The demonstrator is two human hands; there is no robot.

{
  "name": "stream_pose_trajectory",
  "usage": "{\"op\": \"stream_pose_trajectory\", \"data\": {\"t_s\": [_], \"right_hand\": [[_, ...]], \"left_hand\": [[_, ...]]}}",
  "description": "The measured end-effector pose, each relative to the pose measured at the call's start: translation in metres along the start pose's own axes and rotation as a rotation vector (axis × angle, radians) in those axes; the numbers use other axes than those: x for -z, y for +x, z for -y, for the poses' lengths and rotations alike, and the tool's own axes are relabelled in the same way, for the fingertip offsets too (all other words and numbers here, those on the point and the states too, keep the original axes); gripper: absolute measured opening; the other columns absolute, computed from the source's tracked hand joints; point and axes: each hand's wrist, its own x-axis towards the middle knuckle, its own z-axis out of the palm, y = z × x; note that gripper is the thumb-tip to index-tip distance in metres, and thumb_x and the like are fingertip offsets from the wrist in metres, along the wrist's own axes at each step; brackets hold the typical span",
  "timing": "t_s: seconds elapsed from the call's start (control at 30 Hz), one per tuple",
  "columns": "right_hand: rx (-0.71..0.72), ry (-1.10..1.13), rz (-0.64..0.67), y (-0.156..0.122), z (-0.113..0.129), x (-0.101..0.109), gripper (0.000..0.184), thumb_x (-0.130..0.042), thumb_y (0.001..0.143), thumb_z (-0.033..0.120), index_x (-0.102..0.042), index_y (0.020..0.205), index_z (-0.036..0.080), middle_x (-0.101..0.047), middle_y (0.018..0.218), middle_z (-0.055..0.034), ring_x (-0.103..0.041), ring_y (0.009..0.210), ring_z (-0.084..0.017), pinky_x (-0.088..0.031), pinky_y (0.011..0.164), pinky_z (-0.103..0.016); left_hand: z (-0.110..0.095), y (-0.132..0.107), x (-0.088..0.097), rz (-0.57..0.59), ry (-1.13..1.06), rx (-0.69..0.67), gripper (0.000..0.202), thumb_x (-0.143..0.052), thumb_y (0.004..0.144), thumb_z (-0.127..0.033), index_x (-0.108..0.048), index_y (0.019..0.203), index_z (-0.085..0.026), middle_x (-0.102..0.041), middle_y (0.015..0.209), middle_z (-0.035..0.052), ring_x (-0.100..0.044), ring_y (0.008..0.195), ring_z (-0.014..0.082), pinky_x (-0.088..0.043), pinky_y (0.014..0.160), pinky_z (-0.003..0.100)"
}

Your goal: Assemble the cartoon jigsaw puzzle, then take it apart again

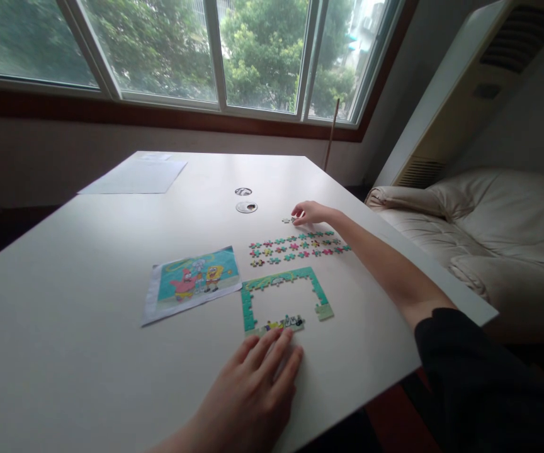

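Observation:
A jigsaw puzzle border (248, 308) lies on the white table, joined along its top and sides, with a gap in its lower right edge. Stretched out flat, the fingers of my left hand (262, 380) touch the border's bottom edge. Beyond the border, loose puzzle pieces (289, 257) lie in several rows, mostly teal, pink and yellow. My right hand (312, 212) reaches past these rows, its curled fingertips closed on a small puzzle piece (293, 220). Just left of it lies another pale puzzle piece (286, 221).
A printed cartoon picture (199, 280) lies left of the border. White paper sheets (135, 176) rest at the far left of the table (87, 283). Two round inserts (246, 207) sit in the tabletop. A cream sofa (503, 226) stands to the right, and windows (262, 56) run behind.

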Motion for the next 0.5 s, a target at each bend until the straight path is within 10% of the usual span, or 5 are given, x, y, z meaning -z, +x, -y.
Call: {"op": "stream_pose_trajectory", "data": {"t_s": [0.27, 0.5], "right_hand": [[-0.084, 0.092, 0.084, 0.017, -0.003, 0.001, 0.036, -0.080, 0.060, 0.031, -0.069, 0.089, 0.011, -0.068, 0.088, -0.0088, -0.060, 0.071, -0.016, -0.046, 0.066, -0.027], [0.000, 0.207, -0.103, -0.016, -0.001, -0.005, 0.026, -0.069, 0.071, 0.027, -0.061, 0.090, 0.010, -0.066, 0.087, -0.0077, -0.058, 0.074, -0.013, -0.046, 0.068, -0.025]], "left_hand": [[0.001, 0.001, 0.002, -0.017, 0.002, -0.018, 0.031, -0.042, 0.093, -0.028, -0.053, 0.122, -0.021, -0.057, 0.126, 0.0076, -0.052, 0.114, 0.0236, -0.042, 0.089, 0.035], [0.000, 0.002, 0.002, -0.022, 0.009, -0.016, 0.031, -0.040, 0.093, -0.028, -0.054, 0.121, -0.021, -0.058, 0.126, 0.0071, -0.052, 0.113, 0.0232, -0.043, 0.088, 0.035]]}}
